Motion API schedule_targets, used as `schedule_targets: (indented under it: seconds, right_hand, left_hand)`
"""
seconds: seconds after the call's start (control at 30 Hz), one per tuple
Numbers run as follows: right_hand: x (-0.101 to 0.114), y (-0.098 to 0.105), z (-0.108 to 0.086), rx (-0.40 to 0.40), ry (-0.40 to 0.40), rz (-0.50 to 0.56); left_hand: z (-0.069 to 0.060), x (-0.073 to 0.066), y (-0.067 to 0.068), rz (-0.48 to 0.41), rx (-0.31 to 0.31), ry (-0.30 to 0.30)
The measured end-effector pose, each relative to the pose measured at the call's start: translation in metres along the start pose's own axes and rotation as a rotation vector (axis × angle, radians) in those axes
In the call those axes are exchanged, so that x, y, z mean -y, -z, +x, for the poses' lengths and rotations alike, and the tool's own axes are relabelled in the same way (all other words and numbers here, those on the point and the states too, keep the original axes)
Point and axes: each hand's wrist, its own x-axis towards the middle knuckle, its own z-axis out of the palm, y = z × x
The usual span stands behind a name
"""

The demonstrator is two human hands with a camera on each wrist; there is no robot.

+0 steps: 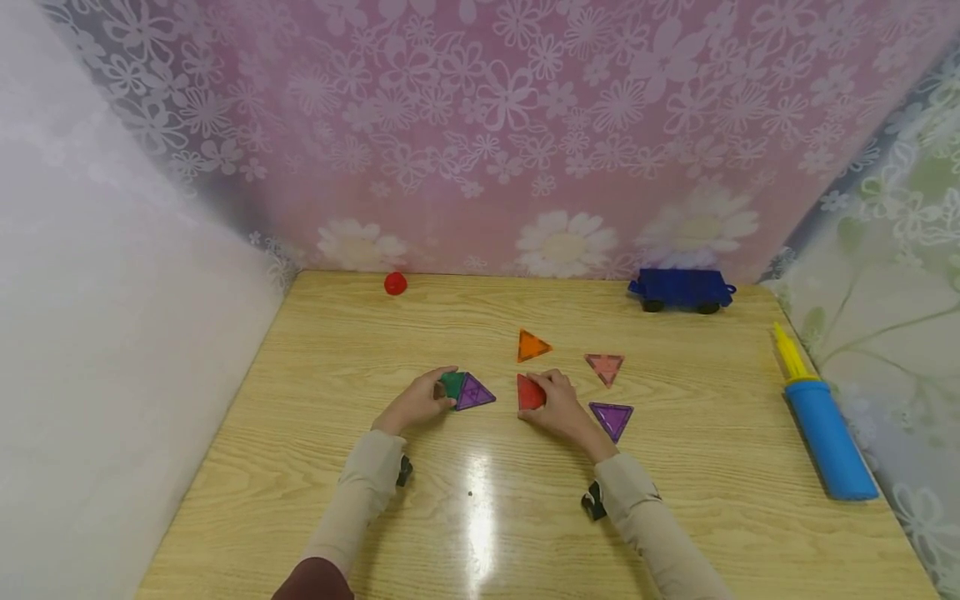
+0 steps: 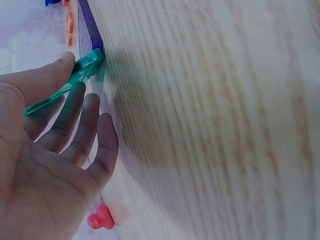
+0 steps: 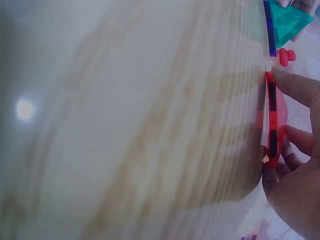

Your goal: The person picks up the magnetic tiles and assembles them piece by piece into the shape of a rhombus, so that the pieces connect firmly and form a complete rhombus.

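Note:
My left hand point(image 1: 420, 402) pinches a green triangular tile point(image 1: 453, 383) between thumb and fingers; in the left wrist view that tile point(image 2: 82, 75) is tilted up from the table. Its edge meets a purple triangular tile point(image 1: 475, 392) on its right. My right hand point(image 1: 558, 406) holds a red triangular tile point(image 1: 529, 393) by its corners, and in the right wrist view the red tile point(image 3: 272, 120) shows edge-on. A gap separates the red tile from the purple one.
An orange triangle point(image 1: 533, 345) lies beyond the hands, with a pink triangle point(image 1: 605, 367) and another purple triangle point(image 1: 612, 419) at the right. Toward the back are a small red duck point(image 1: 395, 283) and a blue wagon point(image 1: 682, 289). A blue and yellow pump point(image 1: 831, 437) lies along the right edge.

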Motion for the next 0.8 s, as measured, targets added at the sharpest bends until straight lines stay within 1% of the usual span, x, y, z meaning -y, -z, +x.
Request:
schedule_targets:
  seconds: [0.2,0.33,0.47,0.57,0.67,0.8]
  right_hand:
    - [0.0001,0.0007,0.0001,-0.004,-0.019,0.061]
    - [0.0018,0.0031,-0.0001,0.013,-0.027,0.098]
    - [0.0009,0.0041,0.0012,0.031,0.008,0.129]
    - [-0.0010,0.0044,0.0017,0.049,0.012,0.180]
    - [-0.0025,0.0056,0.0005,0.066,-0.018,0.255]
    - [-0.0049,0.0074,-0.0017,0.060,-0.030,0.321]
  left_hand:
    - [0.0010,0.0005,-0.0006,-0.011,-0.001,0.010]
    - [0.0016,0.0004,-0.0013,-0.026,-0.001,0.012]
    - [0.0020,0.0008,-0.0017,-0.031,0.000,-0.001]
    - [0.0019,0.0011,-0.0018,-0.032,0.007,-0.013]
    - [0.0019,0.0016,-0.0022,-0.033,0.015,-0.021]
    - [0.0023,0.0029,-0.0028,-0.027,0.022,-0.019]
